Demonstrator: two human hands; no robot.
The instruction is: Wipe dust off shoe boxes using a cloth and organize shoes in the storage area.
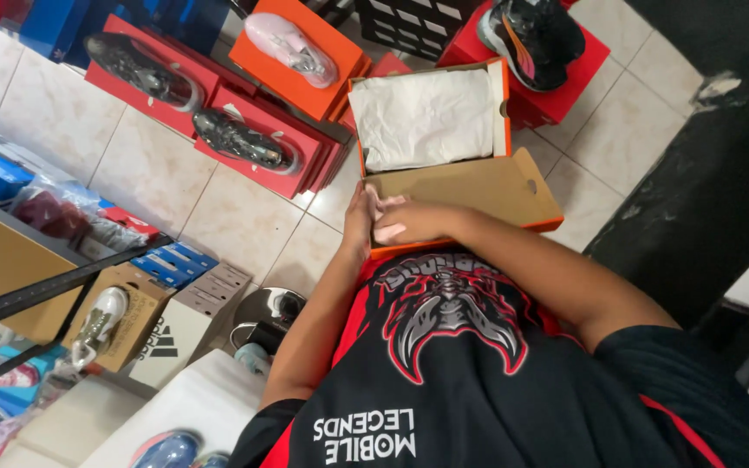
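1. Two dark, glossy shoes [145, 71] are seen at the left, each laid on the lid of a flat red box [257, 117] on the pale tiled floor [153, 178]; the second shoe [237, 139] lies lower and further right.
2. A pink shoe [288, 43] with a smooth, rounded toe is set on an orange box [327, 65] just behind them.
3. The left hand [359, 217] is held with fingers straight and pressed together, its fingertips touching the near left corner of the open shoebox [470, 186].
4. The right hand [405, 221] is laid against the left one — fingers loosely curled, resting on the box's matt brown cardboard lid flap; whether anything is pinched cannot be told.
5. The shoebox sits directly ahead of the person's chest, orange outside, brown within, with crumpled white tissue paper [426, 113] filling its rectangular tray.
6. A black shoe [530, 35] with an orange stripe is perched on a red box [569, 78] at the far right — just beside the open shoebox.
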